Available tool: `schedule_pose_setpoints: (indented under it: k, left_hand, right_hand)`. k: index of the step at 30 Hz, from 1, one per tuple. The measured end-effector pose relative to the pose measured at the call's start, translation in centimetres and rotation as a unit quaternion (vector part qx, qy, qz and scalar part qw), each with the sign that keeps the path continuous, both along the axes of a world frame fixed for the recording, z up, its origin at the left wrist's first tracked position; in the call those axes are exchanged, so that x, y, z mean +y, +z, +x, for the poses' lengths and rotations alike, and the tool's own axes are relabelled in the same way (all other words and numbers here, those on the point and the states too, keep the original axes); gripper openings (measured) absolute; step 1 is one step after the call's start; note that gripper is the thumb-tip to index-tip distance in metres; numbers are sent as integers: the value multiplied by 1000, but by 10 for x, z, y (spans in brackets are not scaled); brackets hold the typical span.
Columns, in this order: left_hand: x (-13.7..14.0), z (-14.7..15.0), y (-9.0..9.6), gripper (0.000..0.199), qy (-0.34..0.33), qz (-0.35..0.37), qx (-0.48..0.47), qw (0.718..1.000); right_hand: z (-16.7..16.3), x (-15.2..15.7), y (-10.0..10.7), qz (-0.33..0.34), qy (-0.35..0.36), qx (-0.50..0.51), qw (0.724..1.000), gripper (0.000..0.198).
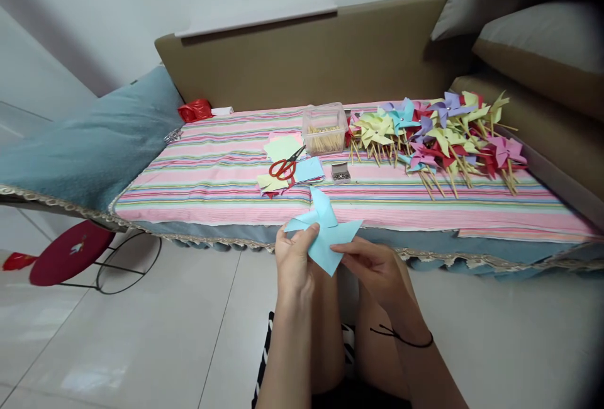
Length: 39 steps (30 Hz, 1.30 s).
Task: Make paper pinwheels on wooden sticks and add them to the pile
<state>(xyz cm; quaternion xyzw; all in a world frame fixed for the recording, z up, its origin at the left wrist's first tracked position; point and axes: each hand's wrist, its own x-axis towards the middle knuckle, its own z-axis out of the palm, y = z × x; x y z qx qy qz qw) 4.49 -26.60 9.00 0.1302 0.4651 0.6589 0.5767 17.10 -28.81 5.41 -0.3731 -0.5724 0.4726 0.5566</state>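
Note:
A light blue paper pinwheel (325, 233), partly folded, is held up over my lap just in front of the sofa edge. My left hand (295, 258) pinches it, the thumb pressing on folded paper near the centre. At its lower right blade, my right hand (372, 264) grips the paper between thumb and fingers. Beyond the pinwheel lie red-handled scissors (283, 168), resting across stacks of coloured paper, with blue sheets (309, 170) beside them. A small open box of metal pins (340, 173) sits to the right of the blue sheets.
A clear plastic box (325, 138) holds many wooden sticks. Finished pinwheels on sticks (425, 132) are heaped on the right of the striped cloth (212, 176). A red plastic bag (195, 110) lies at the back left. A round red stool (70, 252) stands on the floor at left.

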Motion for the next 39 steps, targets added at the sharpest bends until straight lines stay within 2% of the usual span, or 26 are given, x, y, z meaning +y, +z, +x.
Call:
schedule_pose_setpoints:
  k: [4,7,10,16,25,39]
  left_hand:
    - [-3,4,-2,65,7,19,32,999]
    - [-4,6,-7,68,2,30,60,998]
    - [-6,10,-11,67,2,34,81,996]
    - [-10,17,-12,62,-13,32,87,996]
    - [-13,20,-10,62,-17,25,64,998]
    - [-13,24,-8,61,-9,35,73,997]
  right_hand:
    - [-3,0,-2,-53,-25,71,996,11]
    - [-4,-1,-2,-128,-35,128,983,10]
    - [-8,0,-1,-168,-49,170,970,8]
    - [-17,3,1,-157,-143,185,960,10]
    - [-22,4,3,-119,-246,132,953,10]
    - [-23,6,-4,-135,-257,126,949,16]
